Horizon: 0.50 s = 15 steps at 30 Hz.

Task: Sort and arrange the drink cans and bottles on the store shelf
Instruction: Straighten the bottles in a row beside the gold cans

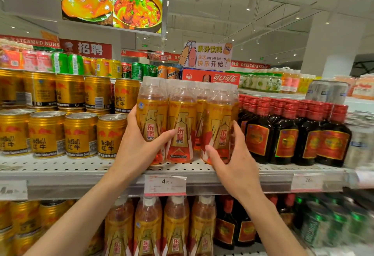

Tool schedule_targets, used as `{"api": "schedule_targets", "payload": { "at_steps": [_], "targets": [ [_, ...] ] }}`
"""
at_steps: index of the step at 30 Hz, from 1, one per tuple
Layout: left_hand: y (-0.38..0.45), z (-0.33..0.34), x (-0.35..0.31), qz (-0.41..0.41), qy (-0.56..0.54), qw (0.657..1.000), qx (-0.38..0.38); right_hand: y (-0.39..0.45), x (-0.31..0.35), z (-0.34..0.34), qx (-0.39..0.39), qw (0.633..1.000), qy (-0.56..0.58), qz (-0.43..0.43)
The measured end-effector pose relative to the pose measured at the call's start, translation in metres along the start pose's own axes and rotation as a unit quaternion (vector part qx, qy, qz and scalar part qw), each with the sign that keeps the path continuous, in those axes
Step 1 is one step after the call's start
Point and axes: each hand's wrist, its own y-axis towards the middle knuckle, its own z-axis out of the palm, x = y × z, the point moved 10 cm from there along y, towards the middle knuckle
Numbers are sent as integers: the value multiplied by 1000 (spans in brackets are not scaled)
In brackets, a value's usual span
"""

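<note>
The scene was brightly and evenly lit by white ceiling spotlights (248, 9) high above both gripping hands, casting only faint shadows. Focus was sharpest at the grip; wide-angle distortion bent the grey perforated metal shelf (60, 166), and green cans (332, 225) below right of the grip smeared into blur.

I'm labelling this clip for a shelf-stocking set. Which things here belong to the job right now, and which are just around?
In the job:
- left hand, gripping the left gold-label bottle
- right hand, gripping the right gold-label bottle
- middle gold-label bottle
- shelf

Just around:
- gold cans
- dark red-capped bottles
- price tag
- juice sign
</note>
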Motion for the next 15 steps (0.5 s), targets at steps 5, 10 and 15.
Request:
{"api": "schedule_targets", "payload": {
  "at_steps": [5, 10, 15],
  "targets": [
    [0, -3, -1, -3, 4, 1000, -13, 8, 7, 9, 0, 999, -32, 21],
    [0, -2, 1, -2, 6, 1000, -11, 10, 15, 16, 25, 999, -26, 28],
    [-1, -2, 1, -2, 4, 1000, -6, 13, 12, 11, 29, 999, 6, 35]
  ]
}}
